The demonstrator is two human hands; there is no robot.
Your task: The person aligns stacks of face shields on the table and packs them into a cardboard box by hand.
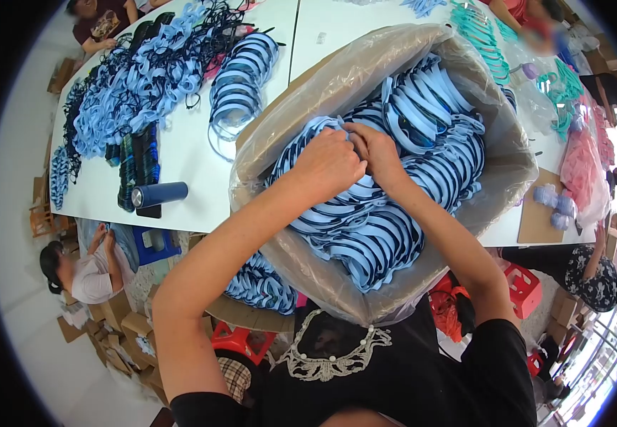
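Note:
My left hand (328, 165) and my right hand (380, 153) meet above a carton lined with clear plastic (374, 307). Fingers of both are curled closed, close together over the near-left bundle of light-blue bands with dark edges (323, 128). What they pinch is hidden between them. Inside the carton, several such bundles lie nested in curved rows, looking like stacked headbands. One bundle (422, 107) rests at the far side, another (376, 249) at the near side.
A loose heap of blue bands and dark straps (138, 92) covers the table's left part. Beside it are a banded stack (244, 78) and a dark blue bottle (160, 194). Green bands (479, 43) and pink plastic bags (584, 167) lie right. Other people sit around.

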